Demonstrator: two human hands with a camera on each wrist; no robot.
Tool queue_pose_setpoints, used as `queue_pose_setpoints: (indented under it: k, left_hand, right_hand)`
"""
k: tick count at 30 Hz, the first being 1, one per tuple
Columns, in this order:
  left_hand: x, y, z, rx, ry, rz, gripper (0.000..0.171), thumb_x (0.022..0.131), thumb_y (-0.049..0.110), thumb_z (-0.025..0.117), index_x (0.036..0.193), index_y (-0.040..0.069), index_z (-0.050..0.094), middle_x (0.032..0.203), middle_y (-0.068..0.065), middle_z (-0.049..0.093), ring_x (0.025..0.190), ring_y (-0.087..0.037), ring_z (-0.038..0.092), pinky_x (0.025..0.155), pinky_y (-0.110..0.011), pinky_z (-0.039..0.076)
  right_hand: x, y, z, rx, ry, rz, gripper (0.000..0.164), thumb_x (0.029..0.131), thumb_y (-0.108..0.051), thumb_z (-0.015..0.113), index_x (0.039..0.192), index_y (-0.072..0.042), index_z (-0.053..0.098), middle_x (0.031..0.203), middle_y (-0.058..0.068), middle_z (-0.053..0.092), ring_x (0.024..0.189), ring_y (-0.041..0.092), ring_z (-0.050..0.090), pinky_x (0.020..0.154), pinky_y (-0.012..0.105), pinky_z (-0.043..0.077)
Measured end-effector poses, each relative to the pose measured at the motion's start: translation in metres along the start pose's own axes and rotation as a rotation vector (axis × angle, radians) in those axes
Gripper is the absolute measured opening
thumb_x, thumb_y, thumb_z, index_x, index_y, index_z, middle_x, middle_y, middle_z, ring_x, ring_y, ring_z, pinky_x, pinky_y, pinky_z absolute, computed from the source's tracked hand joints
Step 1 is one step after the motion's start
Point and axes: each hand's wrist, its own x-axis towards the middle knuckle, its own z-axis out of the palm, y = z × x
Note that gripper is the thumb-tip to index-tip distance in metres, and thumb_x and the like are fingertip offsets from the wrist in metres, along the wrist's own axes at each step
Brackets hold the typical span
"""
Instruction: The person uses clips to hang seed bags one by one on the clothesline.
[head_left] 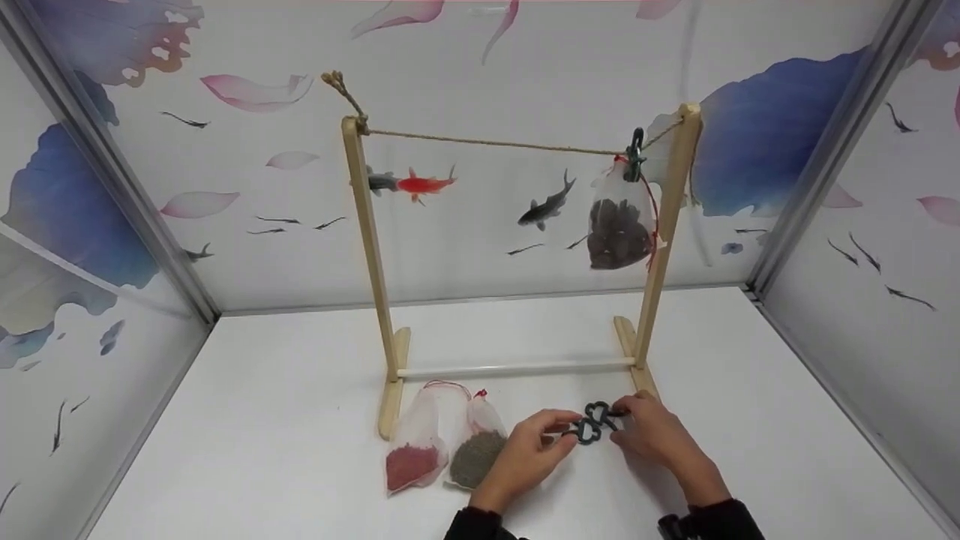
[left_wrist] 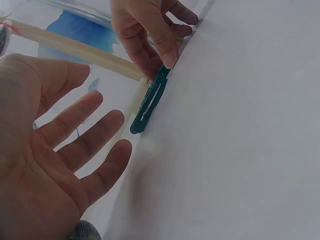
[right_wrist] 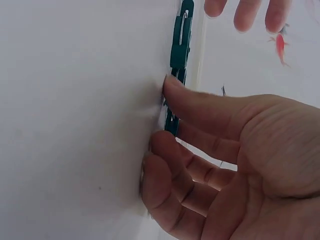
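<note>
Two small dark green clips lie together on the white table, the left clip (head_left: 586, 432) against the right clip (head_left: 600, 412). My right hand (head_left: 651, 431) pinches the right clip between thumb and fingers; in the right wrist view the thumb rests on that clip (right_wrist: 171, 120). The left hand (head_left: 534, 450) is beside the left clip, its fingers (left_wrist: 87, 145) spread and relaxed with a gap to the clips in the left wrist view. Left of it lie a mesh bag of red bits (head_left: 412, 466) and a mesh bag of greenish bits (head_left: 474, 457), the latter partly behind the hand.
Behind the hands stands a wooden frame (head_left: 369, 247) with a twine line (head_left: 487, 142) across its top and a white bar (head_left: 517, 368) low down. From the line's right end hangs a mesh bag of dark pieces (head_left: 619, 232), held by a dark clip (head_left: 635, 157). Printed panels surround the table.
</note>
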Motion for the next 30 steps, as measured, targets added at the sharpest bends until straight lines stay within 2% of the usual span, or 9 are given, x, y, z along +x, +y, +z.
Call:
queue_pose_setpoints:
  k: [5, 9, 13, 18, 21, 25, 27, 30]
  left_hand:
    - [0.0, 0.001, 0.002, -0.005, -0.003, -0.009, 0.031, 0.101, 0.015, 0.064, 0.131, 0.005, 0.065, 0.13, -0.009, 0.066, 0.117, -0.027, 0.064, 0.095, -0.029, 0.05]
    - [0.001, 0.001, 0.003, -0.02, -0.01, -0.008, 0.037, 0.102, 0.018, 0.063, 0.136, 0.004, 0.061, 0.132, -0.014, 0.064, 0.12, -0.03, 0.063, 0.097, -0.03, 0.049]
    - [0.0, 0.002, -0.001, -0.033, 0.006, -0.018, 0.041, 0.102, 0.017, 0.063, 0.14, 0.002, 0.056, 0.133, -0.018, 0.062, 0.121, -0.033, 0.062, 0.098, -0.029, 0.049]
    - [0.001, 0.006, -0.008, -0.05, 0.052, -0.011, 0.047, 0.102, 0.015, 0.062, 0.146, 0.005, 0.05, 0.133, -0.02, 0.061, 0.12, -0.033, 0.062, 0.097, -0.03, 0.05]
    - [0.0, 0.013, -0.013, -0.041, 0.074, -0.007, 0.052, 0.102, 0.019, 0.064, 0.149, 0.008, 0.046, 0.135, -0.017, 0.061, 0.12, -0.031, 0.062, 0.097, -0.032, 0.05]
    - [-0.004, 0.022, -0.022, -0.031, 0.099, 0.012, 0.056, 0.1, 0.026, 0.067, 0.149, 0.009, 0.047, 0.134, -0.008, 0.063, 0.121, -0.032, 0.062, 0.099, -0.039, 0.05]
    - [-0.004, 0.025, -0.025, -0.036, 0.108, 0.025, 0.058, 0.099, 0.027, 0.069, 0.149, 0.009, 0.048, 0.133, -0.003, 0.064, 0.12, -0.029, 0.063, 0.099, -0.043, 0.051]
    - [-0.005, 0.029, -0.027, -0.049, 0.109, 0.036, 0.061, 0.097, 0.03, 0.072, 0.149, 0.009, 0.048, 0.131, -0.003, 0.065, 0.116, -0.021, 0.065, 0.098, -0.045, 0.051]
  right_hand:
    - [0.001, 0.002, -0.002, -0.022, -0.015, 0.02, 0.036, 0.083, -0.011, 0.081, 0.113, 0.003, 0.069, 0.109, 0.013, 0.062, 0.106, 0.037, 0.063, 0.091, 0.055, 0.05]
    - [-0.002, 0.0, -0.011, -0.007, -0.004, 0.025, 0.035, 0.081, -0.014, 0.082, 0.11, 0.001, 0.071, 0.106, 0.011, 0.064, 0.102, 0.035, 0.064, 0.088, 0.054, 0.051]
    - [-0.007, -0.011, -0.019, 0.047, 0.04, -0.056, 0.032, 0.082, -0.015, 0.083, 0.109, -0.001, 0.072, 0.107, 0.01, 0.066, 0.103, 0.034, 0.065, 0.087, 0.053, 0.052]
    - [-0.016, -0.028, -0.028, 0.09, 0.096, -0.189, 0.029, 0.084, -0.016, 0.082, 0.109, -0.005, 0.072, 0.109, 0.008, 0.069, 0.107, 0.034, 0.065, 0.089, 0.054, 0.051]
    - [-0.021, -0.037, -0.032, 0.117, 0.106, -0.232, 0.028, 0.085, -0.016, 0.082, 0.11, -0.008, 0.072, 0.111, 0.005, 0.069, 0.096, 0.025, 0.065, 0.079, 0.041, 0.054]
    - [-0.026, -0.047, -0.033, 0.153, 0.108, -0.287, 0.027, 0.085, -0.015, 0.081, 0.111, -0.013, 0.072, 0.111, 0.001, 0.067, 0.08, 0.014, 0.059, 0.064, 0.027, 0.05]
    - [-0.029, -0.05, -0.032, 0.162, 0.106, -0.324, 0.026, 0.086, -0.016, 0.081, 0.11, -0.015, 0.072, 0.111, -0.001, 0.066, 0.074, 0.012, 0.057, 0.062, 0.027, 0.05]
    - [-0.033, -0.052, -0.031, 0.181, 0.088, -0.376, 0.026, 0.087, -0.016, 0.081, 0.111, -0.017, 0.071, 0.111, -0.003, 0.064, 0.065, 0.009, 0.054, 0.059, 0.026, 0.05]
